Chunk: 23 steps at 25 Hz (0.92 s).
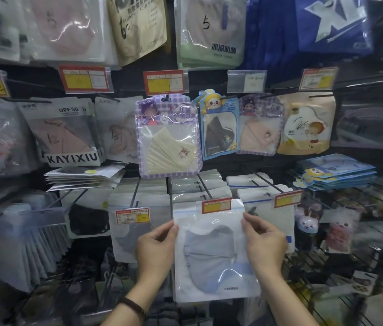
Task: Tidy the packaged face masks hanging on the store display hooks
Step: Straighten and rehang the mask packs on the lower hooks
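Clear pouch (211,220) holds a seemingly grey-blue mask (211,254).

Price tag (216,205) hides the mask pack's (211,252) hook.

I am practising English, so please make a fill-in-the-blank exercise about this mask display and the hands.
The left hand and right hand pinch a pack below a red and ____ tag.
The bracelet is on the ____ wrist.
The purple pack hangs ____ the held pack.
Missing words: yellow, left, above.
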Available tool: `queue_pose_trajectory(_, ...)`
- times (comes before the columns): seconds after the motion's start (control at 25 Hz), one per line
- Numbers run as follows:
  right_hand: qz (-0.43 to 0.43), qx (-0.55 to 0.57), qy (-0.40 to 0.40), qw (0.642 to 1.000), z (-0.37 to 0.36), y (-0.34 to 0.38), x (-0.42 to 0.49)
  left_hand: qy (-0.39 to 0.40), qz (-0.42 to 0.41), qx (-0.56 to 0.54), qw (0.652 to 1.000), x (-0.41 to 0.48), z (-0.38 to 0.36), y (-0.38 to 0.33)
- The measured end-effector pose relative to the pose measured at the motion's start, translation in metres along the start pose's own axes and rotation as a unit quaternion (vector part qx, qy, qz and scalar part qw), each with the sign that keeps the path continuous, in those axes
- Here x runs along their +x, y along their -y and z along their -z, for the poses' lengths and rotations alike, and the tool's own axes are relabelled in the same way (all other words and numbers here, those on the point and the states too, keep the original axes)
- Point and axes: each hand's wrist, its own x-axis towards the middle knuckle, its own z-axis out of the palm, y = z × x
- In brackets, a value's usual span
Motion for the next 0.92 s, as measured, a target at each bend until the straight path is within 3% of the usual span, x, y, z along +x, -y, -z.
queue_pose_trajectory(0.24,0.052,-0.159,0.087,0.982,-0.012,0.011,0.008,-0.043,-0.004,0.113,0.993,0.018,-0.012,-0.009)
queue_pose_trajectory(0.4,0.033,-0.204,0.162,0.965,-0.023,0.010,0.010,-0.068,0.027,0.163,0.984,0.035,-0.021,-0.007)
queue_pose_trajectory(0.6,0.079,-0.330,0.160,0.927,-0.033,0.015,0.008,-0.052,0.045,0.174,0.982,0.045,-0.024,-0.010)
queue_pose_trajectory(0.76,0.071,-0.328,0.188,0.923,-0.042,0.021,-0.003,-0.049,0.057,0.175,0.982,0.047,-0.018,-0.010)
queue_pose_trajectory(0.92,0.046,-0.256,0.280,0.924,-0.061,0.025,-0.033,-0.034,0.000,0.181,0.983,0.041,0.015,0.003)
